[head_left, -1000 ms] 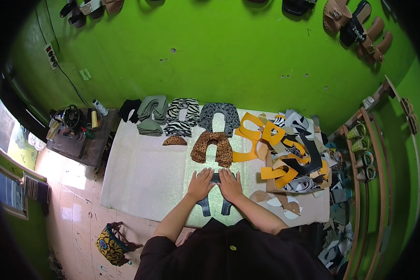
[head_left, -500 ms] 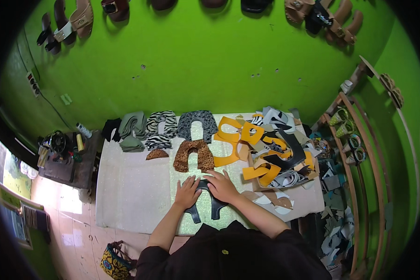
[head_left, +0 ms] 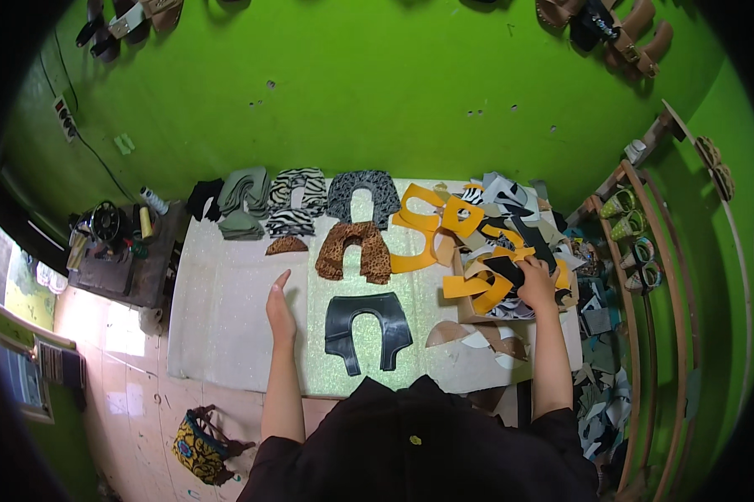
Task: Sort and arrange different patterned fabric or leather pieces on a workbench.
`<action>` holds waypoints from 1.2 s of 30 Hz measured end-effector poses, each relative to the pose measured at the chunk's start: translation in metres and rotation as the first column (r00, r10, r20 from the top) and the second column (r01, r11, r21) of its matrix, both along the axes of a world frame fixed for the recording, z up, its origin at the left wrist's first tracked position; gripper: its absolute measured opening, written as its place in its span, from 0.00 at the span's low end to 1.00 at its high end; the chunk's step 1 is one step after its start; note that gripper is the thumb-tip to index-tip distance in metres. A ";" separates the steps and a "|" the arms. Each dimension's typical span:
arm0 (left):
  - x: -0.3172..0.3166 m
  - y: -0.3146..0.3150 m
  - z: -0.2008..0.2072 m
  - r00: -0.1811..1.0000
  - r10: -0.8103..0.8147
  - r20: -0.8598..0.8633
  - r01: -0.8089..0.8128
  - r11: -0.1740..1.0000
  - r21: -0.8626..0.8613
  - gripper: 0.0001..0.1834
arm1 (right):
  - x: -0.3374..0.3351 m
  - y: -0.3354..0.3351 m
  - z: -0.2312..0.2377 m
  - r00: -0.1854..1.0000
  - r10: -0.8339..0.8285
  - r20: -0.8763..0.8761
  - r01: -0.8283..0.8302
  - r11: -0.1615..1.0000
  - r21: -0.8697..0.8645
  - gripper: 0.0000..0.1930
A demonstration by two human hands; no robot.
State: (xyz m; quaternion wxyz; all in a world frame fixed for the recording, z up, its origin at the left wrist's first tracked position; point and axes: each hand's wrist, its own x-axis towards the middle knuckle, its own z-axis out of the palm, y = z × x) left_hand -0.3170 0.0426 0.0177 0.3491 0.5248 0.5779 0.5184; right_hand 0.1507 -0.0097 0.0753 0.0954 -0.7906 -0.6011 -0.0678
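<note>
A stack of black, arch-shaped leather-like pieces (head_left: 369,305) lies flat on the table in front of me, with neither hand on it. My left hand (head_left: 281,311) is held edge-on above the pale table, left of that stack, its fingers stretched out and holding nothing. To the right, my right hand (head_left: 539,286) reaches into a box of offcuts (head_left: 486,317). Its fingers are bent over a black scrap (head_left: 504,269) lying among yellow scraps (head_left: 490,297); the fingertips are partly hidden.
Leopard-print pieces (head_left: 353,251), zebra-print pieces (head_left: 300,192), grey patterned pieces (head_left: 363,194) and green folded pieces (head_left: 243,201) sit along the table's far side. A sewing machine (head_left: 105,222) stands left. Wooden racks (head_left: 632,335) with sandals rise at right. A patterned bag (head_left: 200,448) rests on the floor.
Both hands have left the black arch-shaped stack. My left hand moved left and lifted; my right hand moved right into the box of offcuts. The head view has tilted down slightly.
</note>
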 end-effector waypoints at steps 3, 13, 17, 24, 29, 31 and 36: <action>0.000 -0.012 -0.008 0.997 0.029 0.067 -0.028 1.000 -0.014 0.27 | 0.000 0.005 -0.002 0.999 -0.015 0.044 0.013 1.000 0.026 0.16; 0.033 -0.033 -0.045 0.746 -0.334 -0.576 0.235 0.941 -0.241 0.51 | 0.010 0.004 0.006 0.993 0.039 0.113 -0.013 0.974 -0.228 0.25; 0.043 -0.026 -0.050 0.616 -0.338 -0.712 0.243 0.941 -0.237 0.54 | 0.008 0.002 0.024 0.996 0.077 0.032 -0.072 0.987 -0.141 0.25; 0.052 -0.006 -0.037 0.493 -0.472 -0.730 0.332 0.878 -0.344 0.39 | 0.018 -0.004 0.085 0.973 0.033 -0.228 0.024 0.969 0.244 0.27; 0.069 0.001 0.007 0.735 -0.402 -0.546 0.421 0.902 -0.096 0.31 | -0.027 -0.004 0.130 0.460 0.375 -0.805 0.036 0.898 0.438 0.21; 0.079 -0.005 0.035 0.807 -0.423 -0.411 0.509 0.852 0.121 0.26 | -0.070 -0.003 0.128 0.243 0.393 -0.887 -0.026 0.917 0.399 0.25; 0.104 -0.033 0.093 0.767 -0.604 -0.215 0.641 0.738 0.213 0.30 | -0.171 -0.005 0.074 0.030 0.247 -0.969 -0.083 0.966 0.244 0.15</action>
